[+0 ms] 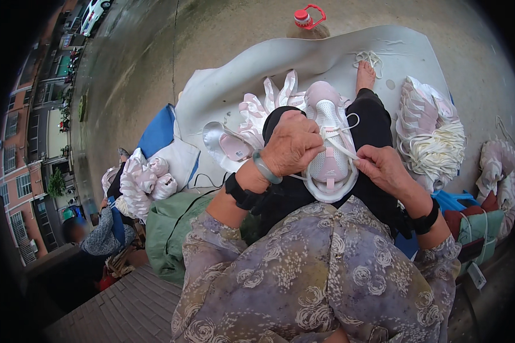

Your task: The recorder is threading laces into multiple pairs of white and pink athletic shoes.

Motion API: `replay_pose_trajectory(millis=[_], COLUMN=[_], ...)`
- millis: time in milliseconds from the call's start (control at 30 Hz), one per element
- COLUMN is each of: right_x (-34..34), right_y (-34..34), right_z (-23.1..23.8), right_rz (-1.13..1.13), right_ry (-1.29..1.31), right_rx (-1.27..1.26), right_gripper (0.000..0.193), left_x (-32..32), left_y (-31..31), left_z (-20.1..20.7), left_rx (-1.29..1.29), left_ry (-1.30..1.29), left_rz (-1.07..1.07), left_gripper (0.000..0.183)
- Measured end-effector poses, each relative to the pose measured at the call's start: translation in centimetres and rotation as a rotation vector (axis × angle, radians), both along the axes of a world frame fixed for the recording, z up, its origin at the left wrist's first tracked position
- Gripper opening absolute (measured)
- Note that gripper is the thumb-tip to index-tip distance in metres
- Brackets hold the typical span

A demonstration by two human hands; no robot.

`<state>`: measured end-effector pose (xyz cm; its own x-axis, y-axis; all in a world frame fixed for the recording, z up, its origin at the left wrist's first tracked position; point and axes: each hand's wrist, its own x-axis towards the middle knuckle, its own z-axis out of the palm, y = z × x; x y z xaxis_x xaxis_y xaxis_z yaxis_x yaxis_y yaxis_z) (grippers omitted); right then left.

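A pink and white sneaker (324, 97) rests across my lap, its toe pointing away from me and its pink tongue nearest my body. My left hand (293, 143) is closed at the shoe's left side, its fingertips pinching a white shoelace (342, 148) near the upper eyelets. On the other side, my right hand (385, 167) pinches the same lace between thumb and finger. The lace runs across the tongue between both hands, and a thin loop of it stands up at the shoe's right edge.
Several sneaker uppers (256, 114) lie on a pale sheet (223, 86) ahead. A bundle of white laces (440, 150) sits at the right beside more pink-and-white uppers (420, 108). A red-capped bottle (308, 26) stands beyond. At the left, a person (106, 231) sits near further shoes (140, 177).
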<state>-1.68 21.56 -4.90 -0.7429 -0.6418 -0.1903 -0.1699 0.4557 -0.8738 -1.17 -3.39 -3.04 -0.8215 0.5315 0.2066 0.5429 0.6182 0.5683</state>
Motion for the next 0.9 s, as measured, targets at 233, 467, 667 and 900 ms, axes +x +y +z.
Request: replay_pose_trajectory(millis=[233, 467, 667, 900], right_x=[-1.2, -1.8, -0.3, 2.0], right_y=[-1.8, -3.3, -2.3, -0.9], right_z=[-0.8, -0.6, 0.0, 1.3], right_rz=[-0.158, -0.036, -0.155, -0.344], right_ry=[0.254, 0.262, 0.333, 0.112], right_rx=[0.009, 0.014, -0.033, -0.141], right_gripper=[0.014, 0.012, 0.007, 0.002], left_x=[1.1, 0.3, -0.5, -1.9], left_y=[0.4, -2.2, -4.1, -4.0], left_z=[0.5, -2.1, -3.4, -2.4], left_rx=[-0.111, 0.498, 0.969, 1.127], left_ry=[0.045, -0.537, -0.842, -1.031], left_rz=[0.025, 0.284, 0.293, 0.344], left_gripper=[0.006, 0.009, 0.016, 0.022])
